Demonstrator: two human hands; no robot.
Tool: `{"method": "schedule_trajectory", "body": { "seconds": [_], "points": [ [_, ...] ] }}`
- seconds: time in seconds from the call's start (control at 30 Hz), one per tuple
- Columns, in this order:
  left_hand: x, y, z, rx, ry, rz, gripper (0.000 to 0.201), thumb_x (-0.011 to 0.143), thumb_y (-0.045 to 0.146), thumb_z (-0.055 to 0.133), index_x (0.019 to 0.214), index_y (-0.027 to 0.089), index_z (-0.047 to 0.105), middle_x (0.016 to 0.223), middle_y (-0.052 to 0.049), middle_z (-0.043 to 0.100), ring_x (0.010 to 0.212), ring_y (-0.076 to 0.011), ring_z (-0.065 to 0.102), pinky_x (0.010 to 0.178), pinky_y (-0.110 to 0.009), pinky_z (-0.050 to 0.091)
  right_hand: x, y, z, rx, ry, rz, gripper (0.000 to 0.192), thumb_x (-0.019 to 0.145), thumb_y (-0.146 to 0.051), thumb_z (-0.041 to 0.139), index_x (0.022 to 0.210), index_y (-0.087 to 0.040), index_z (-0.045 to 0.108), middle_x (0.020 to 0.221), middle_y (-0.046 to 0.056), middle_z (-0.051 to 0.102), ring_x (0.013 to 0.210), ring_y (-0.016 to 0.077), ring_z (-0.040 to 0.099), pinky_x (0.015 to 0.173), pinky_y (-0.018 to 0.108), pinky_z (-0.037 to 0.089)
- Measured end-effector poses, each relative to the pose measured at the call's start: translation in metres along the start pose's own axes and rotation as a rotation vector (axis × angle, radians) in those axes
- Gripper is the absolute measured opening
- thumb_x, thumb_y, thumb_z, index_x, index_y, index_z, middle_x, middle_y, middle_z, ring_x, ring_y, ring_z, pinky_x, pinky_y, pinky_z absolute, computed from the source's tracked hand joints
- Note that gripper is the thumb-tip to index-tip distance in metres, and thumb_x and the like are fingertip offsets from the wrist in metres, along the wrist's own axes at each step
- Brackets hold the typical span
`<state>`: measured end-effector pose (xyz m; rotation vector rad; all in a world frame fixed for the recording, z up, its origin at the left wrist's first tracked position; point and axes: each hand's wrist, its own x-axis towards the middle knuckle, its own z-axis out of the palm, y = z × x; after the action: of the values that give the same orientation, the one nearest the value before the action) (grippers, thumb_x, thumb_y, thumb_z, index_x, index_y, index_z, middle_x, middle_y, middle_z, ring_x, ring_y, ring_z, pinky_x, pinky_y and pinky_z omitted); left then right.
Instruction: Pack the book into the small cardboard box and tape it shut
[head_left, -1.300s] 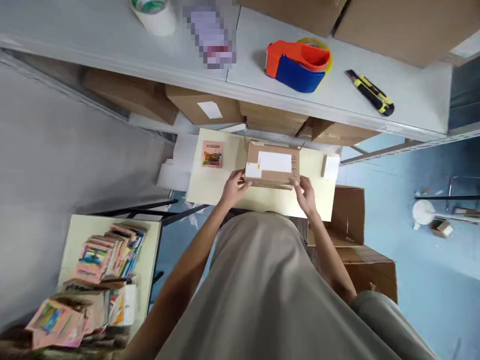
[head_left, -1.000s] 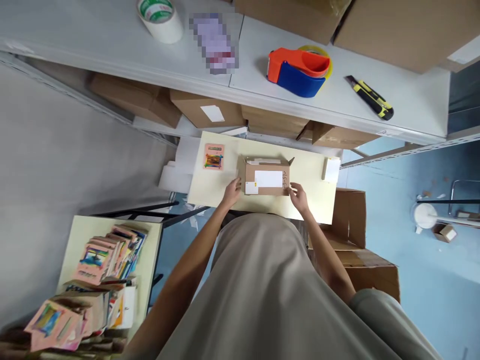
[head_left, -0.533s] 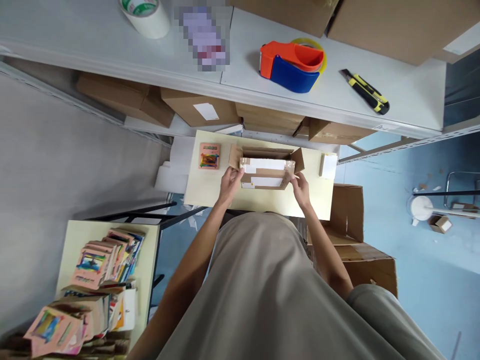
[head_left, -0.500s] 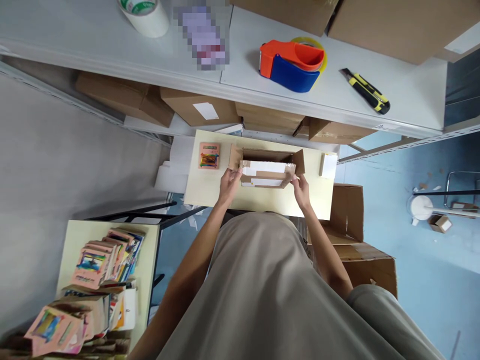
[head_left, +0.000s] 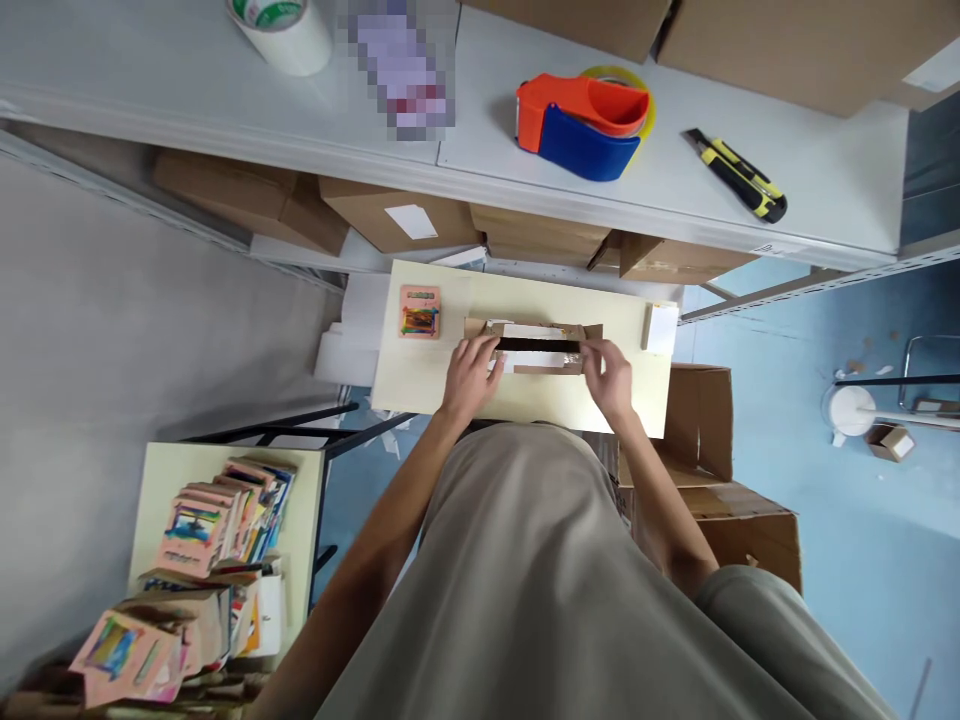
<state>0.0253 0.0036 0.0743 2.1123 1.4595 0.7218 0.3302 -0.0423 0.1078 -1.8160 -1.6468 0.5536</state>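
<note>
A small cardboard box (head_left: 540, 360) stands on the cream table (head_left: 420, 390) in front of me. Its two long flaps, patched with white labels and clear tape, lean inward over a narrow dark gap, and the short end flaps stick out at the sides. My left hand (head_left: 470, 378) grips the box's left end, fingers over the top and thumb at the near side. At the right end my right hand (head_left: 610, 380) holds the flap edge with bent fingers. A pink-covered book (head_left: 420, 312) lies on the table left of the box.
On the shelf (head_left: 480, 150) above are a tape dispenser (head_left: 581, 125), a utility knife (head_left: 739, 178) and a tape roll (head_left: 289, 35). A white box (head_left: 660, 328) sits at the table's right end. Books (head_left: 202, 530) are piled lower left; open cartons (head_left: 697, 420) stand right.
The box's long flaps have been folded inward, narrowing the opening to a dark slit. Both hands have shifted from the near flap's lower corners onto the top of the box.
</note>
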Motion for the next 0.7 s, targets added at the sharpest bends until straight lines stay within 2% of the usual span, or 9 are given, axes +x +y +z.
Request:
{"method": "schedule_trajectory", "body": {
  "seconds": [0.1,0.17,0.23,0.33,0.43,0.53,0.63,0.7],
  "points": [
    [0.008,0.005,0.006,0.069,-0.1,0.019,0.038,0.119,0.042,0.053,0.13,0.021,0.082,0.136,-0.018,0.079,0.125,-0.036,0.071,0.118,-0.054,0.056,0.019,-0.018,0.001,-0.192,-0.412,-0.132,0.038,0.122,-0.035,0.046,0.124,-0.021,0.081,0.125,0.017,0.086,0.118,0.0333,0.08,0.103,0.046,0.064],
    [0.005,0.005,0.01,0.066,-0.111,-0.012,0.037,0.12,0.041,0.052,0.126,0.021,0.083,0.129,-0.017,0.079,0.122,-0.0352,0.072,0.118,-0.053,0.057,0.026,-0.023,0.005,-0.307,-0.536,-0.159,0.038,0.121,-0.028,0.044,0.128,-0.018,0.081,0.126,0.018,0.087,0.12,0.0344,0.08,0.106,0.046,0.062],
    [-0.003,0.003,0.012,0.023,-0.093,-0.053,0.038,0.119,0.043,0.054,0.134,0.021,0.081,0.131,-0.018,0.076,0.127,-0.0356,0.072,0.121,-0.053,0.056,0.029,-0.025,0.008,-0.345,-0.535,-0.181,0.04,0.121,-0.026,0.044,0.137,-0.018,0.079,0.134,0.018,0.086,0.128,0.0352,0.078,0.113,0.048,0.059],
    [-0.016,0.0,0.017,-0.067,-0.067,-0.101,0.052,0.115,0.048,0.062,0.158,0.019,0.069,0.152,-0.022,0.068,0.147,-0.0393,0.065,0.13,-0.054,0.051,0.029,-0.024,0.01,-0.305,-0.489,-0.212,0.042,0.12,-0.027,0.046,0.146,-0.019,0.077,0.144,0.018,0.083,0.136,0.0367,0.074,0.12,0.052,0.057],
    [-0.022,-0.001,0.021,-0.138,-0.067,-0.139,0.063,0.111,0.049,0.069,0.164,0.017,0.061,0.165,-0.025,0.06,0.159,-0.0421,0.057,0.137,-0.056,0.046,0.031,-0.023,0.011,-0.275,-0.507,-0.22,0.045,0.119,-0.027,0.045,0.15,-0.017,0.077,0.153,0.019,0.079,0.14,0.04,0.072,0.123,0.058,0.056],
    [-0.023,0.0,0.021,-0.205,-0.066,-0.161,0.052,0.109,0.049,0.072,0.151,0.019,0.068,0.154,-0.023,0.067,0.152,-0.0403,0.062,0.135,-0.057,0.049,0.039,-0.024,0.014,-0.296,-0.502,-0.234,0.05,0.118,-0.028,0.045,0.159,-0.015,0.072,0.17,0.018,0.068,0.149,0.0418,0.067,0.126,0.061,0.054],
    [-0.026,0.002,0.018,-0.267,-0.085,-0.133,0.026,0.114,0.046,0.065,0.117,0.023,0.078,0.147,-0.018,0.071,0.146,-0.0359,0.067,0.133,-0.055,0.051,0.056,-0.023,0.02,-0.321,-0.489,-0.241,0.056,0.116,-0.025,0.048,0.169,-0.013,0.064,0.18,0.018,0.057,0.158,0.0426,0.059,0.131,0.061,0.052],
    [-0.03,0.002,0.019,-0.279,-0.123,-0.095,0.025,0.114,0.041,0.063,0.103,0.024,0.078,0.152,-0.016,0.07,0.152,-0.0356,0.063,0.137,-0.056,0.048,0.072,-0.02,0.026,-0.345,-0.492,-0.225,0.06,0.113,-0.02,0.05,0.172,-0.012,0.06,0.184,0.018,0.053,0.16,0.0429,0.057,0.131,0.061,0.052]
  ]
}}
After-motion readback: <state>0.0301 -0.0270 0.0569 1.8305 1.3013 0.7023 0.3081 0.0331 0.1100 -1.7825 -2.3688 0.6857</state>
